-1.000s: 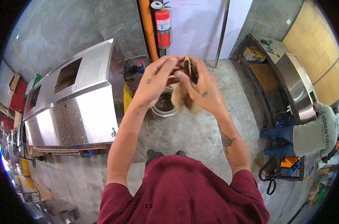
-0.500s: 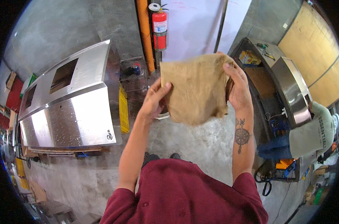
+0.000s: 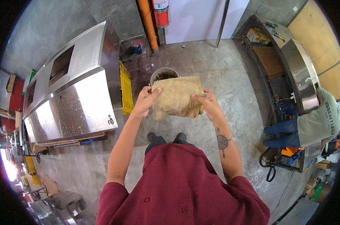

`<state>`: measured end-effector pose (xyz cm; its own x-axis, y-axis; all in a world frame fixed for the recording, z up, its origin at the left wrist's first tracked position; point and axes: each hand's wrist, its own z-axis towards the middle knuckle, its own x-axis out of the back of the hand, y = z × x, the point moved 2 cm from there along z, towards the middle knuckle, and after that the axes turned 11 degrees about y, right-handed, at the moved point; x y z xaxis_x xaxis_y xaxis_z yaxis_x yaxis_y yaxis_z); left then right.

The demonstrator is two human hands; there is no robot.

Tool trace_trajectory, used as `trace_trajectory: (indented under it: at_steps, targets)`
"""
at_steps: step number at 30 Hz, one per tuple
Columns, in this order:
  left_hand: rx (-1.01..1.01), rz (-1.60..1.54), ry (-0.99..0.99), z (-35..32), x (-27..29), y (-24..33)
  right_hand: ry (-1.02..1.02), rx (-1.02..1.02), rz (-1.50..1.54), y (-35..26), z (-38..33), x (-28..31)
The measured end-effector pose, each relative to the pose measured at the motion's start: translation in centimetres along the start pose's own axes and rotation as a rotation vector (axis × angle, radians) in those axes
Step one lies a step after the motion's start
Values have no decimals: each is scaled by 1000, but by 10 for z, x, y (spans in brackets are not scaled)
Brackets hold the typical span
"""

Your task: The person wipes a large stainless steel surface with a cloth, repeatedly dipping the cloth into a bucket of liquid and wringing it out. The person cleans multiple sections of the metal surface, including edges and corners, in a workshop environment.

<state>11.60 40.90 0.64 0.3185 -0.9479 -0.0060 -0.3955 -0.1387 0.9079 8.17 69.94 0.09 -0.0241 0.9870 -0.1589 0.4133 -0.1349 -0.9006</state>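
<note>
Brown paper bag, crumpled and creased, held out in front of us at about chest height, between both hands. Our left hand has its grip closed on the bag's left edge, thumb over the front near the top corner. Our right hand is clamped on the right edge, fingers spread across the paper. Bag sits roughly upright, slightly wider than tall, its lower end bunched.

Directly beyond the bag, on the concrete floor, stands a round bucket with dark contents; the bag's top edge overlaps the bucket's near rim in our view (whether they touch, we cannot tell). Our shoes show below the bag.

To our left: a long stainless steel cabinet with a yellow crate leaning beside it. An orange pipe and a red fire extinguisher stand against the far wall. To our right, another person in a pale shirt crouches beside a steel machine.
</note>
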Motion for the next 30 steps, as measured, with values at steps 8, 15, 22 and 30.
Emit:
trace_trajectory:
  at_steps: [8,15,22,30]
  targets:
    - [-547,461,-52,-26,9,23,-74,536,-733,-18,-9,-15]
    - [-778,700,-53,-42,22,82,-119,601,-780,-79,-24,-1]
    - [-414,129,-392,-43,2,130,-307,130,-504,-93,-27,19]
    - [-557,460,-1044,-41,-63,211,-984,-227,502,-71,-93,-54]
